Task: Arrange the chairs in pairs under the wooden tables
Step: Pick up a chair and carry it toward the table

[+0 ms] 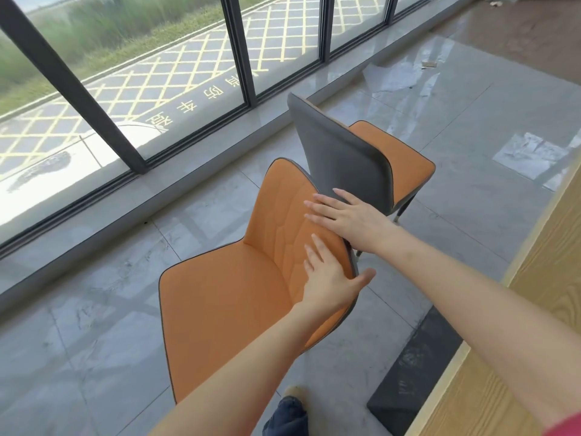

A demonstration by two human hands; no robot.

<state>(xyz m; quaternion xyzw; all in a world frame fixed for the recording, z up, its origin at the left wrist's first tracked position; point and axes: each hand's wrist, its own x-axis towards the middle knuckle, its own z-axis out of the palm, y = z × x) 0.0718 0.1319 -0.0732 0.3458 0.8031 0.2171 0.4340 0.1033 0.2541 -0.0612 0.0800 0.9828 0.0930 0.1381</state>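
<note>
Two chairs with orange seats and grey backs stand on the tiled floor. The near chair (226, 297) faces left, its orange backrest toward me. My left hand (330, 281) clasps the top edge of that backrest, fingers on the orange front and thumb behind. My right hand (349, 215) lies flat with fingers spread over the same backrest's top, close to where it meets the far chair (345, 155). That chair shows its grey back and faces away to the right. A wooden table (540, 278) edge runs along the right.
A long window wall with dark frames (75, 86) and a raised grey sill (176, 199) runs behind the chairs. A dark table base (415, 369) sits on the floor under the wooden table. My shoe (289, 413) shows at the bottom. Glossy grey tiles spread out to the right.
</note>
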